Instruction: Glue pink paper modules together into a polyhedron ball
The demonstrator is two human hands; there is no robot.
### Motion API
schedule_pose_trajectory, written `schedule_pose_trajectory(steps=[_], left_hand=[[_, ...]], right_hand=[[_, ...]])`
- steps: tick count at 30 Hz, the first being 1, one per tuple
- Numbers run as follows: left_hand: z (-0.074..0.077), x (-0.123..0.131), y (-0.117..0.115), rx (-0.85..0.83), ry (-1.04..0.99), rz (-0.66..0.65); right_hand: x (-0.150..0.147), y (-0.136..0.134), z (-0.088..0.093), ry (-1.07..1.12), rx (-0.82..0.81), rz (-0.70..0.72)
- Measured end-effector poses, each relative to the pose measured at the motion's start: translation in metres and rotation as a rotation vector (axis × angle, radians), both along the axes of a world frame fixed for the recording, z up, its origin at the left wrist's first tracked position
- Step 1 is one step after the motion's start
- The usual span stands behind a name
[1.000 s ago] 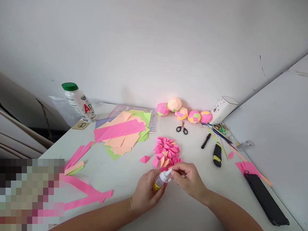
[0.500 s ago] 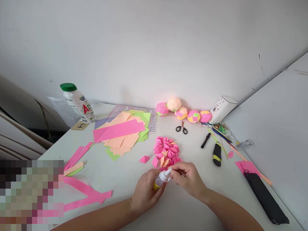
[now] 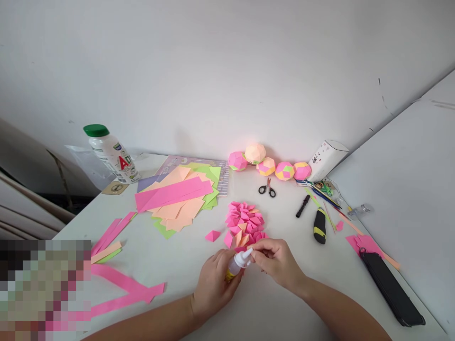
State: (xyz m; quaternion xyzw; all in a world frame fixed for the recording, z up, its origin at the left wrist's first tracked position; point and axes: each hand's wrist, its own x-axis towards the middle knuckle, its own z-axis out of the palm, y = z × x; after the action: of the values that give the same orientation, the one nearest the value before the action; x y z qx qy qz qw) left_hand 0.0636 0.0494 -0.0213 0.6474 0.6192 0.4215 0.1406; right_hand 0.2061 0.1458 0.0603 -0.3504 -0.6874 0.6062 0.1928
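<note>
A small glue bottle (image 3: 232, 271) with a white nozzle and a yellow label tilts up and to the right, wrapped in my left hand (image 3: 213, 279). My right hand (image 3: 279, 263) is closed in a pinch, thumb and forefinger against the nozzle tip. Its other fingers are curled, and part of their inner side is hidden. Just beyond both hands lies a heap of folded paper pieces (image 3: 245, 218), mostly pink with a few peach ones. One pink folded piece (image 3: 213, 236) rests apart on the left.
Paper sheets (image 3: 177, 199) and pink strips (image 3: 121, 279) lie left, near a green-capped bottle (image 3: 110, 154). Several paper balls (image 3: 255, 153) line the wall. Scissors (image 3: 267, 188), a black marker (image 3: 303, 206), a cutter (image 3: 320, 226) and a black phone (image 3: 391, 286) are to the right.
The whole view has shifted slightly, with objects on the table a little further left. Both hands keep nearly the same hold on the glue bottle.
</note>
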Motion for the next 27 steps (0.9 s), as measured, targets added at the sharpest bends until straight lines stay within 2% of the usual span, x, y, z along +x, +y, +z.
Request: schedule_pose_trajectory(steps=[7,14,21,27], left_hand=[[-0.0031,0.0002,-0.0002,0.001,0.017,0.012],[0.0009,0.0004,-0.0012,-0.009,0.011,-0.009],[0.0028,-0.0004,-0.0009,-0.104,-0.122,-0.033],[-0.0001,-0.0013,-0.0006,-0.121,-0.136,-0.058]], right_hand=[[-0.0003,-0.0003,0.0003,0.005,-0.020,-0.002],[0.0001,0.0010,-0.0040,0.015,-0.019,-0.013],[-0.0014,0.0013,-0.0025,0.025,0.047,0.051],[-0.0020,0.0021,-0.0027,-0.001,0.115,0.034]])
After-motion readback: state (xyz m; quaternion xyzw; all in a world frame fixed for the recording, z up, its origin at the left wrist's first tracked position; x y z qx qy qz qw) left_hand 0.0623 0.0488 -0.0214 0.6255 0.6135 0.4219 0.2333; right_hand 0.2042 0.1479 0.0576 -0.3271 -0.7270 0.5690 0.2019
